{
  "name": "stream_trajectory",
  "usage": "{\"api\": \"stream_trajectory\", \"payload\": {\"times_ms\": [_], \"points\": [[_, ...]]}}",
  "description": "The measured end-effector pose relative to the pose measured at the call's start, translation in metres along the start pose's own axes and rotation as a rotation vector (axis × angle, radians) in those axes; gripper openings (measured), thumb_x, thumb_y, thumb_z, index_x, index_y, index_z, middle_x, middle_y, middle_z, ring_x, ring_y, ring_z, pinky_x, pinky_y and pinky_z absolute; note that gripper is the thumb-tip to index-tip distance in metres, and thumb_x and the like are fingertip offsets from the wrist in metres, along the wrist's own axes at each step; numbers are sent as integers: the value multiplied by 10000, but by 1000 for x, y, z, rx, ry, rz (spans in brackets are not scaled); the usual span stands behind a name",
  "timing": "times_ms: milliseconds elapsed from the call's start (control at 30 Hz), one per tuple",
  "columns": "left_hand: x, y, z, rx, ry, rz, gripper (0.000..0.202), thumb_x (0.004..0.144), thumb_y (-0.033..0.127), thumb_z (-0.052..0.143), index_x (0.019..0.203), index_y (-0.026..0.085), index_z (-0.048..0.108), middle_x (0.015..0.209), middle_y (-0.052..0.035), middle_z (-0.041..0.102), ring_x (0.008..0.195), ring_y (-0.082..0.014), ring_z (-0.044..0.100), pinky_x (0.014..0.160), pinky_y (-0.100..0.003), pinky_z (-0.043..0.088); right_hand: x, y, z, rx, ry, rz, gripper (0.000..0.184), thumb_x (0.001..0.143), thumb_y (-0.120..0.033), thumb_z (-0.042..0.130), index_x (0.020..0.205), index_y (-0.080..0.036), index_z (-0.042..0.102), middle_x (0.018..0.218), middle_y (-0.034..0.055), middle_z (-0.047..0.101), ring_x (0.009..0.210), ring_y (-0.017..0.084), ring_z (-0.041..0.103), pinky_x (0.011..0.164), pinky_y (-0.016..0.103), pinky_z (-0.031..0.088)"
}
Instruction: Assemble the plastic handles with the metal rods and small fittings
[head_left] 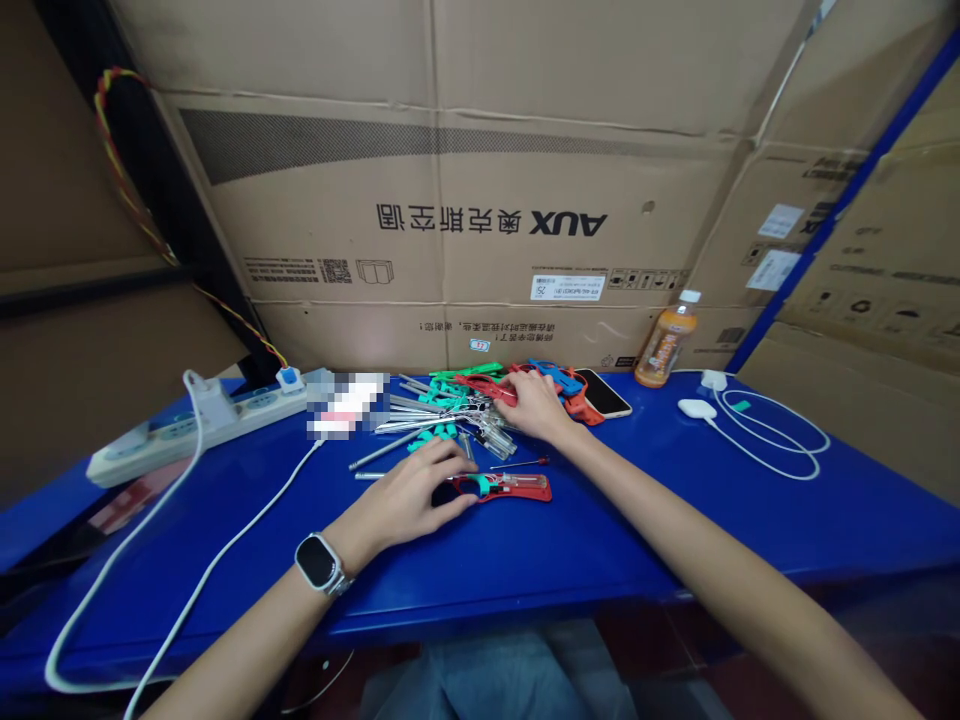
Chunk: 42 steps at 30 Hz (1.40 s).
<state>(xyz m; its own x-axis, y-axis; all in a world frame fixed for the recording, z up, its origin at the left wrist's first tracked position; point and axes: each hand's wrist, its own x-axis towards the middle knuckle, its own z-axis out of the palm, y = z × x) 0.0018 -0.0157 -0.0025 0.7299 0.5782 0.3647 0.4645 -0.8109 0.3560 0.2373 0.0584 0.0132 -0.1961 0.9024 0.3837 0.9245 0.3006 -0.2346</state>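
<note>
A long-nosed gas lighter (529, 487) lies on the blue table with its red half-shell open, showing a clear tank, a green trigger and a metal tube pointing left. My left hand (424, 490), with a watch on its wrist, has thumb and index finger closed around the trigger area. Farther back, my right hand (534, 405) reaches into the pile, its fingertips closed on a red lighter shell (484, 383); the exact grip is partly hidden. Metal tubes (409, 413), green triggers (431, 437) and clear tanks (495, 437) are heaped between the hands. A thin red-ended piece (525, 462) lies behind the lighter.
Blue and orange shells (581, 400) and a phone (606, 393) lie behind my right hand. An orange drink bottle (665, 340) stands at the back right, near a white charger cable (780, 470). A power strip (247, 408) and cables lie left. Cardboard (487, 260) walls the back.
</note>
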Motion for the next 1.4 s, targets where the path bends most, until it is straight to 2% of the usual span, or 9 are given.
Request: {"api": "stream_trajectory", "payload": {"times_ms": [133, 233, 300, 467, 700, 800, 967, 1200, 1400], "points": [[7, 6, 8, 32, -64, 47, 281, 973, 369, 539, 1191, 236, 656, 1130, -83, 615, 1059, -240, 567, 959, -401, 468, -26, 1, -16, 165, 56, -49, 218, 934, -305, 511, 1035, -160, 638, 1005, 86, 704, 955, 235, 603, 879, 375, 383], [7, 4, 13, 25, -74, 31, 256, 981, 357, 529, 1154, 234, 672, 1115, -82, 615, 1048, -238, 563, 974, -414, 448, -50, 1, -25, 367, -35, -115, 301, 1005, -309, 373, 941, -173, 634, 858, 47, 701, 772, 180, 618, 725, 299, 414], [7, 3, 14, -7, -62, 21, 249, 978, 355, 536, 1147, 233, 673, 1123, -84, 611, 1058, -235, 561, 970, -399, 453, -63, -1, -28, 470, -52, -105, 288, 1008, -306, 364, 1038, -176, 619, 853, 39, 703, 726, 167, 620, 675, 279, 421], [3, 1, 12, -51, -66, -6, 253, 960, 364, 568, 1161, 236, 654, 1115, -81, 615, 1066, -232, 575, 955, -376, 473, -71, -11, -26, 620, -102, -79, 349, 957, -247, 431, 1297, -211, 504, 826, 5, 690, 679, 159, 623, 671, 285, 464], [-5, 0, 8, -80, 31, -158, 420, 868, 477, 664, 1186, 227, 551, 1122, -74, 650, 1005, -243, 633, 868, -370, 518, -65, -14, -15, 880, -209, -89, 473, 787, -376, 734, 1185, -223, 528, 827, -18, 644, 706, 156, 601, 656, 276, 482], [-5, 1, 0, -92, 123, -164, 390, 849, 480, 678, 1106, 209, 567, 1076, -63, 666, 968, -228, 644, 849, -359, 517, -68, -9, -15, 918, -187, -82, 399, 801, -392, 728, 1119, -209, 572, 868, -3, 649, 737, 158, 603, 675, 281, 487], [-6, -7, -16, -71, 428, -179, 185, 902, 362, 589, 889, 181, 555, 849, -36, 638, 774, -182, 604, 714, -314, 488, -81, -8, -20, 745, -258, -163, 336, 802, -355, 749, 1083, -196, 657, 1025, 41, 675, 922, 197, 623, 840, 333, 475], [-9, -13, -14, -57, 41, -134, 298, 818, 383, 705, 1046, 205, 632, 1085, -58, 642, 1047, -243, 584, 948, -394, 462, -88, -12, -13, 451, -285, -278, 318, 829, -366, 746, 1114, -245, 675, 1083, 56, 625, 1065, 241, 536, 963, 420, 355], [-8, -13, -15, -27, -49, -153, 337, 802, 409, 736, 1071, 215, 676, 1050, -50, 667, 1029, -250, 589, 929, -386, 458, -84, -9, -3, 414, -304, -279, 351, 844, -426, 723, 1150, -264, 664, 1092, 62, 616, 1062, 255, 526, 948, 430, 340]]}}
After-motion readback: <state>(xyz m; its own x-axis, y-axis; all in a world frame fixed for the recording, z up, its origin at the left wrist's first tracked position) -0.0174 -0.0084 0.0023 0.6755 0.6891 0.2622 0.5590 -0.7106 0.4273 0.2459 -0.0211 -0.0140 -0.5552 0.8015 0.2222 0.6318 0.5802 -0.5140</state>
